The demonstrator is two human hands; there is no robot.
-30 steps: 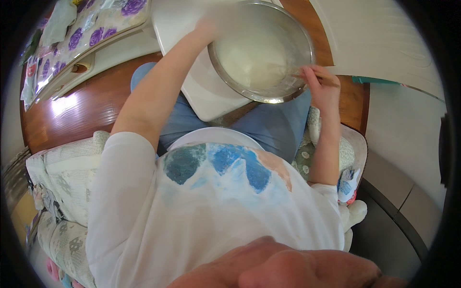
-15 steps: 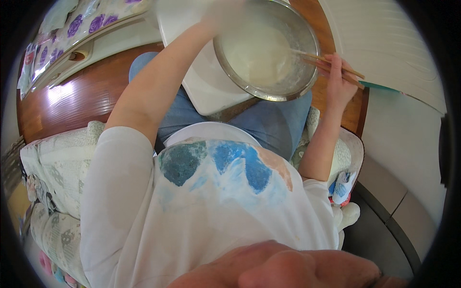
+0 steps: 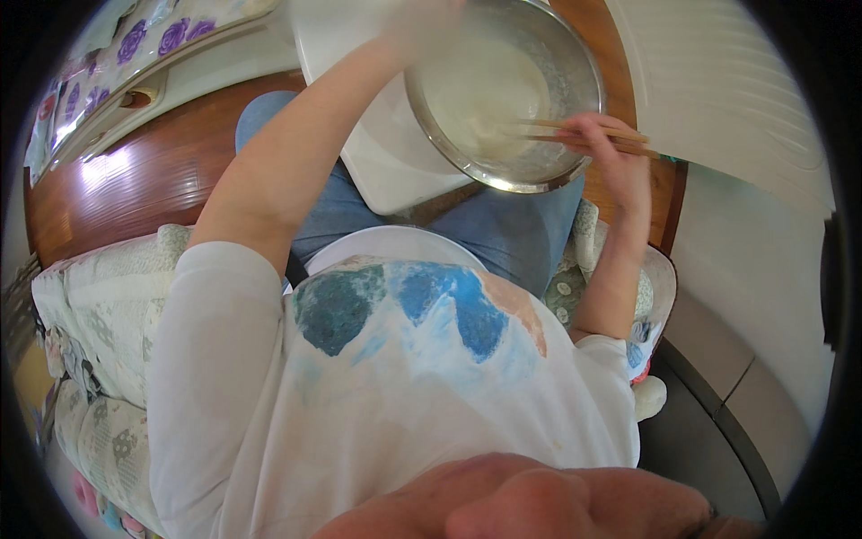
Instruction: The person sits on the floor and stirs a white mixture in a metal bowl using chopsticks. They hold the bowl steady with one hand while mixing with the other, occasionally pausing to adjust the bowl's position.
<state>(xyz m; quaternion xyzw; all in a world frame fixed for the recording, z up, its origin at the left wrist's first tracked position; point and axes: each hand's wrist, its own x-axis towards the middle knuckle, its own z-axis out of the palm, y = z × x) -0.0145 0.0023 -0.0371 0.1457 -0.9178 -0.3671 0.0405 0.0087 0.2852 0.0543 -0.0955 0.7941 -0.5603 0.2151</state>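
Observation:
My right hand (image 3: 603,142) is closed around a pair of wooden chopsticks (image 3: 540,135). Their tips dip into a pale, creamy batter (image 3: 489,90) in a wide steel bowl (image 3: 440,148), and the hand is over the bowl's right rim. My left arm stretches forward to the bowl's far left side. A hazy smear at the upper edge covers my left hand (image 3: 429,20), so its fingers cannot be made out. Under the bowl lies a white board or tray (image 3: 391,184) with a rounded corner, above my lap.
At the far left stands a white table with a purple-flowered cover (image 3: 175,36). A patterned padded seat (image 3: 108,296) is beside me on the left. A white ridged panel (image 3: 718,81) rises on the right, above a dark curved edge (image 3: 700,422). The floor (image 3: 135,198) is reddish wood.
My right hand has moved left and inward, carrying the chopstick tips toward the bowl's middle. The bowl sits slightly farther right in view. My left arm has barely moved.

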